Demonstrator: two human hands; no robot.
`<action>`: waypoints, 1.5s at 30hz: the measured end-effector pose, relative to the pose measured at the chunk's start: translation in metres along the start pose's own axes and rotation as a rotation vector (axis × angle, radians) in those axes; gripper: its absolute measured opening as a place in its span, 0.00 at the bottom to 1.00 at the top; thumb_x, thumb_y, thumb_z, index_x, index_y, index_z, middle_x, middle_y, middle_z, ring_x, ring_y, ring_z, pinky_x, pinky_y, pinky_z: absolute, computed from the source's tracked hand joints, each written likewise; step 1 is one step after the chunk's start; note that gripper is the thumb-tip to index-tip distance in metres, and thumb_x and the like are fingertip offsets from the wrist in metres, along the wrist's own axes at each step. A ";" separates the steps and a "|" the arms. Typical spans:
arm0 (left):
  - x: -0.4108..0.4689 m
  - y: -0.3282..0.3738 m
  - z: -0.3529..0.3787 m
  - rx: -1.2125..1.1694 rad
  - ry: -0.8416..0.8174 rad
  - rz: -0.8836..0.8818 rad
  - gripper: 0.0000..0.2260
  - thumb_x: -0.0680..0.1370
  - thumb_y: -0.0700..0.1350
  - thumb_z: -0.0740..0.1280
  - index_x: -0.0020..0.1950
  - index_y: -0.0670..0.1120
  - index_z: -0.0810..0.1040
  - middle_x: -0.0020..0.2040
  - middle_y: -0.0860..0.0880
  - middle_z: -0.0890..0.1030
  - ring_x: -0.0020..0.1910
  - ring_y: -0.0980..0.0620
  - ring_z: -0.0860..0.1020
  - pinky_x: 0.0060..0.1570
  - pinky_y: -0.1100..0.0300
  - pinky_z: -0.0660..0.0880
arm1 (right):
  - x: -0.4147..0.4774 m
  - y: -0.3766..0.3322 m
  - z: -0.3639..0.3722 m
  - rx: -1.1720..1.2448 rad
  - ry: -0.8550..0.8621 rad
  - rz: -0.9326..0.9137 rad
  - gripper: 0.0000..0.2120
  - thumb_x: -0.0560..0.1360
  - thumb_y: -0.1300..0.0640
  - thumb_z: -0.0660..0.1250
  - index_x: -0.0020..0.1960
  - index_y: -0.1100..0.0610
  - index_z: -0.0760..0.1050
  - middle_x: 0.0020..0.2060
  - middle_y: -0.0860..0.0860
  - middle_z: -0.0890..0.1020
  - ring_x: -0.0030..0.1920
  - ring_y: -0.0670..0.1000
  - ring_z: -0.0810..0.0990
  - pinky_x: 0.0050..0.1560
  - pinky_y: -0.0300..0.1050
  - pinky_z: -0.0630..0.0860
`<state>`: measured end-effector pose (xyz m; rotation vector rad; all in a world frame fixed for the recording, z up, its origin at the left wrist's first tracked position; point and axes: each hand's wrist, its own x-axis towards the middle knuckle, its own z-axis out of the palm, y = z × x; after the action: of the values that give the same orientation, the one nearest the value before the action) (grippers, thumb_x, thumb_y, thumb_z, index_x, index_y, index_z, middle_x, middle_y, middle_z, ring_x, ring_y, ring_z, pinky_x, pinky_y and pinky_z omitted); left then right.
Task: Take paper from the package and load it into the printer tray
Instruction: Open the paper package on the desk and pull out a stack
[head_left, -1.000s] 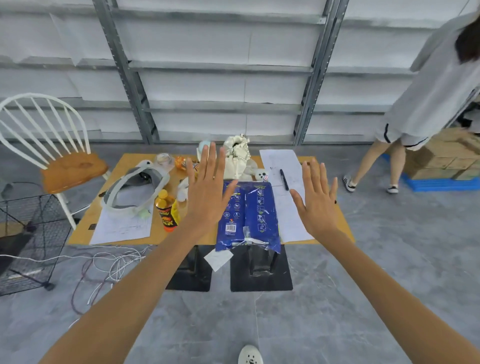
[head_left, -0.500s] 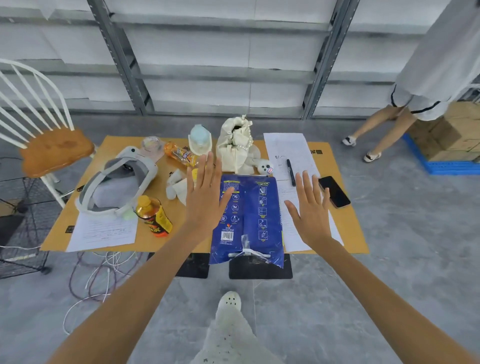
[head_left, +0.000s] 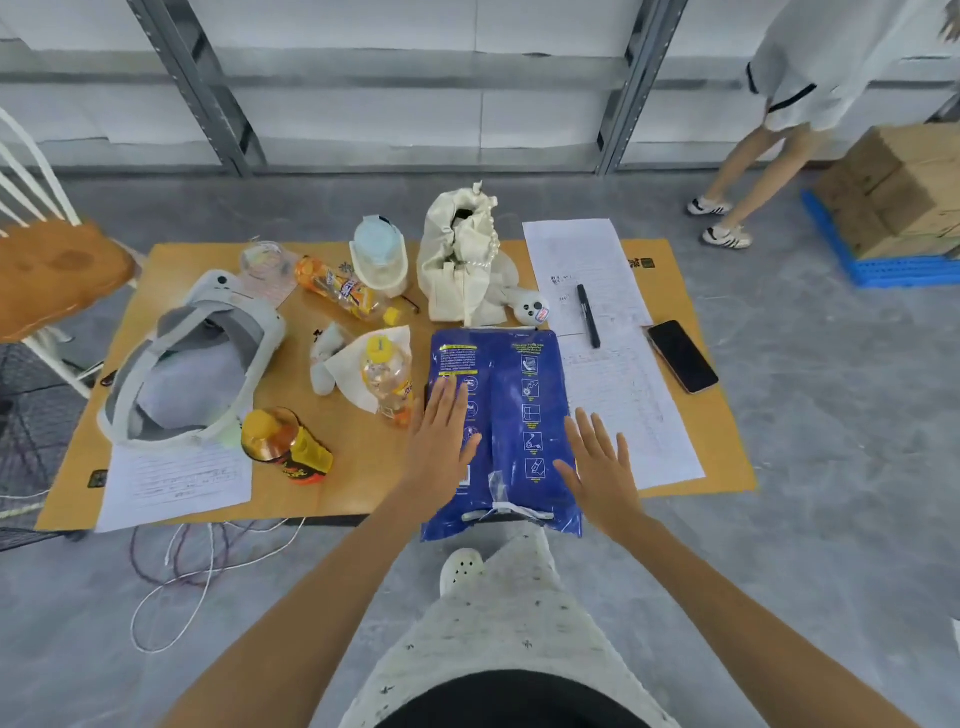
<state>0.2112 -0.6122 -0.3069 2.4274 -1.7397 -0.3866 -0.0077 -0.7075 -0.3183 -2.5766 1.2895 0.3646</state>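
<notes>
A blue plastic package of paper (head_left: 511, 410) lies lengthwise on the low wooden table (head_left: 358, 478), its near end hanging over the front edge. My left hand (head_left: 441, 436) is flat with fingers spread over the package's left side. On the package's right edge hovers my right hand (head_left: 597, 467), also spread and holding nothing. No printer or printer tray shows in this view.
Beside the package are bottles (head_left: 288, 447), a white headset (head_left: 192, 358), a cream bag (head_left: 462, 260), printed sheets (head_left: 618, 384) with a pen (head_left: 588, 322), and a phone (head_left: 681, 356). A chair (head_left: 47, 270) stands left; a person (head_left: 779, 104) and cardboard boxes (head_left: 904, 192) are far right. Cables (head_left: 197, 561) lie on the floor.
My view has moved closer and tilted down over the table. Both open hands have dropped lower toward the near half of the blue package. The person at the right has stepped.
</notes>
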 end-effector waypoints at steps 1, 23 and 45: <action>0.001 0.001 0.009 -0.029 -0.051 0.002 0.27 0.82 0.51 0.55 0.77 0.44 0.50 0.79 0.45 0.50 0.78 0.47 0.46 0.75 0.50 0.47 | 0.000 0.001 0.008 -0.020 -0.032 -0.013 0.31 0.79 0.41 0.43 0.77 0.53 0.42 0.78 0.52 0.45 0.78 0.54 0.44 0.75 0.57 0.47; -0.026 0.044 0.049 -0.448 -0.125 -0.370 0.07 0.77 0.41 0.65 0.38 0.44 0.75 0.39 0.50 0.79 0.39 0.51 0.76 0.38 0.53 0.74 | -0.004 0.018 0.056 0.210 -0.276 -0.107 0.30 0.81 0.46 0.51 0.77 0.54 0.43 0.78 0.50 0.42 0.77 0.52 0.40 0.75 0.54 0.50; -0.127 0.018 0.064 0.277 -0.503 0.444 0.13 0.62 0.41 0.77 0.45 0.50 0.84 0.45 0.51 0.83 0.46 0.53 0.81 0.43 0.62 0.78 | -0.007 0.005 0.056 0.071 -0.215 -0.123 0.37 0.78 0.43 0.59 0.77 0.58 0.46 0.78 0.55 0.45 0.77 0.57 0.45 0.75 0.55 0.56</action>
<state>0.1386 -0.4952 -0.3471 2.1224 -2.6251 -0.7918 -0.0223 -0.6869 -0.3689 -2.4642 1.0457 0.5454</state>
